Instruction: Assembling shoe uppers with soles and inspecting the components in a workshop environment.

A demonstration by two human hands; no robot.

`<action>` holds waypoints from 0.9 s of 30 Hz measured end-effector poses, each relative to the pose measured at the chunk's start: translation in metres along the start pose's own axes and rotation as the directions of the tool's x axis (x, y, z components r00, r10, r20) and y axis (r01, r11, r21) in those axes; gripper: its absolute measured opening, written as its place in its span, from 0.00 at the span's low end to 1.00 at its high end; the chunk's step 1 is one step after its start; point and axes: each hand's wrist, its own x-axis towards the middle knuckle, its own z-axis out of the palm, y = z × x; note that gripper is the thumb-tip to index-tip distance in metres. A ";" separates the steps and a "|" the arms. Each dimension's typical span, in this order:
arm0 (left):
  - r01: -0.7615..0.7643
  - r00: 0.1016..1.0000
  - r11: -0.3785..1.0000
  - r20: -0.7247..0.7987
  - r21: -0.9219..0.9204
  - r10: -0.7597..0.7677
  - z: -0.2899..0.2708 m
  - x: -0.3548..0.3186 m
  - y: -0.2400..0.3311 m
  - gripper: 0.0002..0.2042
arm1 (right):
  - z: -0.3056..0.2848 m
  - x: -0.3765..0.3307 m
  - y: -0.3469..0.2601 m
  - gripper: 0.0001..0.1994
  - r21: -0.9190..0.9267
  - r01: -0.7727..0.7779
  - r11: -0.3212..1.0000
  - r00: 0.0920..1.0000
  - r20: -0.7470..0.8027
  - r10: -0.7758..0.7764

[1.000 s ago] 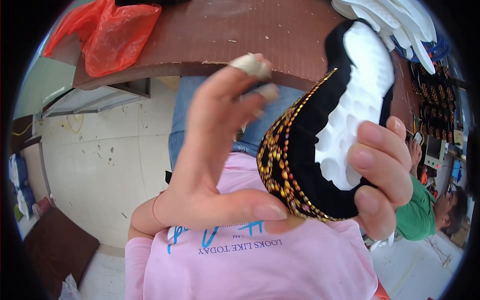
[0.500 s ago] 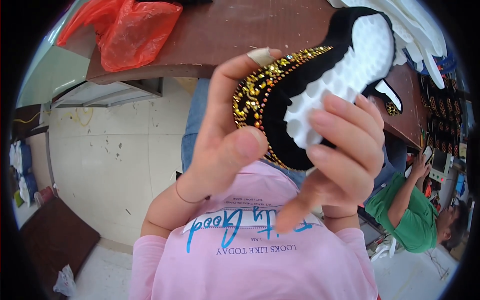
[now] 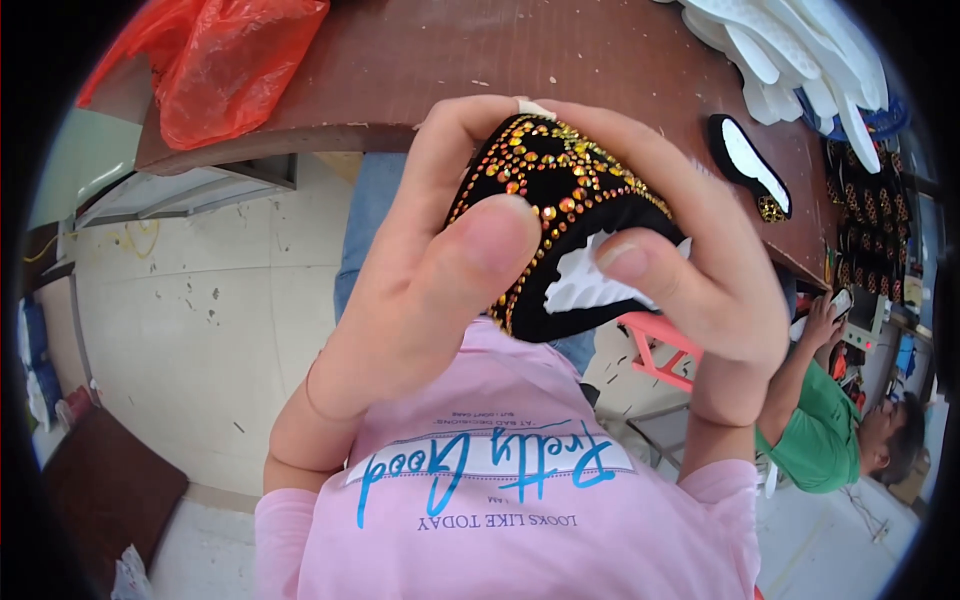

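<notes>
Since the frame half a second back, the shoe upper (image 3: 560, 215) has swung round in my grip: then it lay on a slant with its white foam lining open to the camera, now I see it end on, its beaded black face turned up toward me and only a scrap of white lining showing low at the right. Its long axis now runs away from the camera, from my chest out toward the table (image 3: 560, 60), so the piece looks short; I cannot tell which end is the toe.

Going by size: the brown table lies beyond both hands, with a red bag (image 3: 225, 65) on it up and left of my left hand (image 3: 420, 290), and a heap of white soles (image 3: 800, 50) up and right of my right hand (image 3: 690, 260). A single black piece with white lining (image 3: 752, 165) lies on the table just right of the right hand. Below and right of that hand a person in a green shirt (image 3: 815, 440) sits well apart.

Both hands are closed on the upper. The left wraps it from the left, thumb pressed on the beads. The right curls over the top, its thumb on the white lining.
</notes>
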 end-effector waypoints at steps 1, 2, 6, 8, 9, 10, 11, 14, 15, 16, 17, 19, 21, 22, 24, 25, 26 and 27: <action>-0.040 0.997 0.999 -0.064 0.023 0.041 0.004 -0.002 0.000 0.43 | 0.001 -0.003 0.001 0.30 0.053 -0.069 0.996 0.998 0.019 0.068; -0.078 0.988 0.996 -0.128 0.048 0.083 0.006 -0.001 -0.001 0.41 | 0.001 -0.005 0.001 0.30 0.105 -0.138 0.985 0.990 0.040 0.134; -0.290 0.949 0.922 -0.047 0.257 0.312 0.007 0.007 0.001 0.35 | 0.018 -0.013 0.003 0.31 0.086 -0.150 0.985 0.980 -0.117 0.160; -0.414 0.900 0.823 0.036 0.389 0.435 0.004 0.010 0.003 0.31 | 0.023 -0.017 0.001 0.32 0.085 -0.155 0.984 0.972 -0.167 0.168; -0.470 0.869 0.760 0.084 0.449 0.488 0.003 0.012 0.003 0.29 | 0.025 -0.019 0.000 0.32 0.098 -0.170 0.981 0.965 -0.183 0.185; -0.522 0.835 0.688 0.137 0.503 0.533 0.001 0.013 0.004 0.27 | 0.027 -0.021 0.000 0.32 0.111 -0.184 0.977 0.959 -0.199 0.203; -0.570 0.798 0.609 0.193 0.551 0.572 -0.001 0.014 0.005 0.25 | 0.029 -0.023 -0.001 0.32 0.124 -0.197 0.972 0.951 -0.215 0.220; -0.626 0.748 0.513 0.267 0.587 0.608 -0.002 0.015 0.006 0.22 | 0.031 -0.025 0.001 0.33 0.137 -0.182 0.974 0.949 -0.234 0.210; -0.642 0.736 0.501 0.284 0.580 0.615 -0.002 0.016 0.006 0.21 | 0.032 -0.026 0.003 0.33 0.136 -0.151 0.979 0.954 -0.241 0.180; -0.658 0.723 0.488 0.301 0.574 0.622 -0.002 0.016 0.006 0.20 | 0.032 -0.027 0.004 0.33 0.135 -0.119 0.984 0.957 -0.247 0.150; -0.673 0.710 0.475 0.317 0.567 0.628 -0.002 0.015 0.006 0.19 | 0.032 -0.028 0.004 0.33 0.133 -0.087 0.987 0.960 -0.253 0.119; -0.682 0.698 0.467 0.309 0.563 0.646 -0.002 0.017 0.003 0.19 | 0.033 -0.029 0.005 0.34 0.123 -0.085 0.989 0.961 -0.253 0.114; -0.698 0.671 0.448 0.292 0.559 0.681 -0.002 0.018 0.000 0.18 | 0.033 -0.030 0.006 0.34 0.106 -0.078 0.991 0.963 -0.250 0.102; -0.706 0.657 0.438 0.283 0.557 0.699 -0.002 0.019 -0.001 0.18 | 0.033 -0.030 0.007 0.34 0.097 -0.074 0.993 0.964 -0.248 0.096; -0.711 0.654 0.436 0.293 0.551 0.697 -0.002 0.018 0.002 0.18 | 0.035 -0.031 0.007 0.34 0.096 -0.060 0.994 0.964 -0.251 0.082; -0.718 0.651 0.436 0.302 0.543 0.696 -0.003 0.017 0.005 0.18 | 0.036 -0.031 0.007 0.35 0.094 -0.047 0.994 0.964 -0.255 0.069; -0.724 0.648 0.436 0.310 0.535 0.695 -0.003 0.017 0.007 0.18 | 0.037 -0.031 0.008 0.35 0.091 -0.034 0.995 0.964 -0.259 0.057; -0.730 0.645 0.436 0.319 0.526 0.694 -0.004 0.016 0.009 0.18 | 0.038 -0.031 0.007 0.36 0.089 -0.021 0.996 0.964 -0.263 0.044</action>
